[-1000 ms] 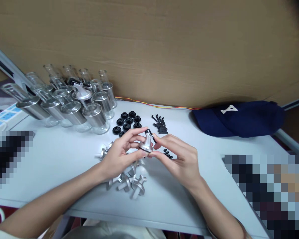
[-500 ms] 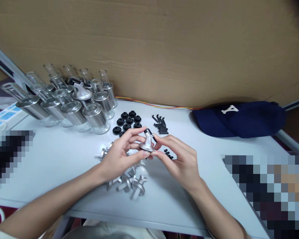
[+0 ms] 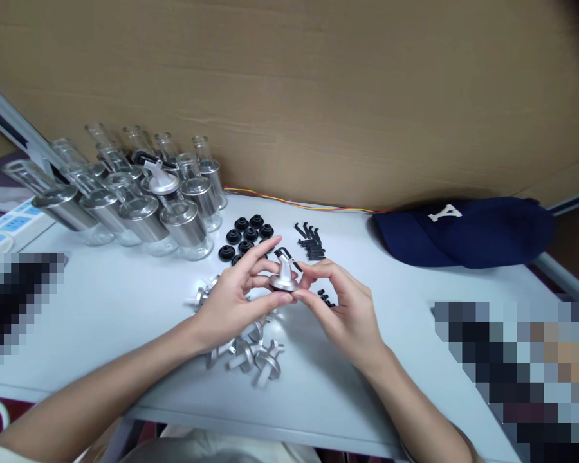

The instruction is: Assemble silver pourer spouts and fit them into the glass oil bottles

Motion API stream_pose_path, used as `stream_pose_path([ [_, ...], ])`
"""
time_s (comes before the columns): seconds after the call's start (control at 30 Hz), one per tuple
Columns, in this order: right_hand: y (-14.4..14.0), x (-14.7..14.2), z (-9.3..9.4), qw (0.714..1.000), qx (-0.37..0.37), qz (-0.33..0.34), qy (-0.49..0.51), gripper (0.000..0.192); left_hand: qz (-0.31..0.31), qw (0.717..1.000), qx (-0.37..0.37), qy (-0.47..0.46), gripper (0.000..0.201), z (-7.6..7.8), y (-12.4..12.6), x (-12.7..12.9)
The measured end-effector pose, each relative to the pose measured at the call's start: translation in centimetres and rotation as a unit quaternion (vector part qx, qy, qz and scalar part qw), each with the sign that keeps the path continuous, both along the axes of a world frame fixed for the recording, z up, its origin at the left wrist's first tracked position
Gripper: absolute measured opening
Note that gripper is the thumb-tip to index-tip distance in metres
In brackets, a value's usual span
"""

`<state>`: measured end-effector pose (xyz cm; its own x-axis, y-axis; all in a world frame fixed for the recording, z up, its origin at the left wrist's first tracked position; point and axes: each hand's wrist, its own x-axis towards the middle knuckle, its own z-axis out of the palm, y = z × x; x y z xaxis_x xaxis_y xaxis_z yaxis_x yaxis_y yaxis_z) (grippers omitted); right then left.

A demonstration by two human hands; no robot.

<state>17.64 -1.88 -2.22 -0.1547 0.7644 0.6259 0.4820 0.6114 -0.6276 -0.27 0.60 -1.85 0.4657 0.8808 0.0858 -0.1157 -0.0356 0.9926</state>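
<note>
A silver pour spout (image 3: 284, 278) with a round flared base is held over the middle of the table. My left hand (image 3: 238, 294) grips its base between thumb and fingers, with the index finger raised off the top. My right hand (image 3: 345, 308) is closed on the spout's right side, fingertips at the black lever (image 3: 289, 257) and thumb at the base rim. The black lever arches over the spout's tip and slants down to the right. More silver pour spouts (image 3: 269, 363) lie loose below my left hand, some of them partly hidden.
Several glass bottles with metal sleeves (image 3: 181, 222) stand at left, one topped by a fitted spout (image 3: 161, 179). Black ribbed stoppers (image 3: 246, 235), black levers (image 3: 311, 241) and small black caps (image 3: 324, 297) lie beyond my hands. A navy cap (image 3: 463, 238) sits at right.
My left index finger has lifted away from the spout's top. The black lever stands higher and more exposed over the tip. My right hand has shifted slightly left.
</note>
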Motion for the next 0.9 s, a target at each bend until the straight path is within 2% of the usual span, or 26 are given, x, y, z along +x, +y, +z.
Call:
stream_pose_path([
  [0.2, 0.02, 0.02, 0.2, 1.0, 0.0, 0.014, -0.009, 0.014, -0.016, 1.0, -0.007, -0.004, 0.06, 0.09, 0.14, 0.03],
  [0.4, -0.03, 0.02, 0.08, 1.0, -0.023, 0.01, 0.014, 0.019, -0.008, 0.999, -0.007, -0.053, 0.071, -0.12, -0.16, 0.04],
  [0.47, -0.04, 0.01, -0.01, 0.999, -0.04, 0.01, 0.028, 0.021, -0.006, 0.998, 0.021, -0.058, 0.061, -0.25, -0.25, -0.05],
  [0.57, -0.03, 0.06, -0.08, 0.997, -0.062, 0.016, 0.046, 0.022, -0.002, 0.997, 0.062, -0.043, 0.03, -0.36, -0.2, -0.24],
  [0.63, -0.01, 0.09, -0.08, 0.997, -0.065, 0.014, 0.046, 0.022, 0.001, 0.997, 0.075, -0.033, 0.018, -0.37, -0.09, -0.32],
  [0.77, 0.04, 0.05, 0.01, 0.999, -0.046, 0.006, 0.02, 0.024, 0.023, 0.996, 0.079, -0.036, 0.015, -0.35, 0.09, -0.27],
  [0.9, -0.04, 0.02, 0.19, 0.999, 0.023, -0.022, -0.021, 0.028, 0.041, 0.995, 0.085, -0.034, 0.014, -0.55, 0.22, -0.24],
])
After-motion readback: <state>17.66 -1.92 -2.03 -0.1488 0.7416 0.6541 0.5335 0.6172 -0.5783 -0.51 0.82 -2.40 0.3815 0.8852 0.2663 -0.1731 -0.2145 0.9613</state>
